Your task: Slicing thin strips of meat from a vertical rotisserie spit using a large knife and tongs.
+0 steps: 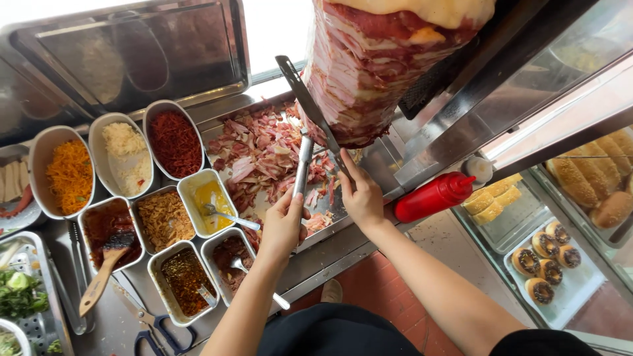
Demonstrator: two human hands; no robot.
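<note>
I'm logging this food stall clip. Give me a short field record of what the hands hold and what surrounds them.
left hand: grips metal tongs over the tray
right hand: holds a long knife against the meat stack
meat stack: upright, layered, on a vertical spit
tray: holds shaved meat pieces
left side: tubs of toppings and sauces
right side: red squeeze bottle, bread rolls

meat cone (369,72) top cut off, knife (310,105) handle hidden in right hand (361,194)

— What's the knife (310,105) doing?
— It's leaning, long blade pressing against the layered red meat cone (369,66).
— And the tongs (302,165)?
— They're pointing upright into the shaved meat (257,148) lying on the tray.
</note>
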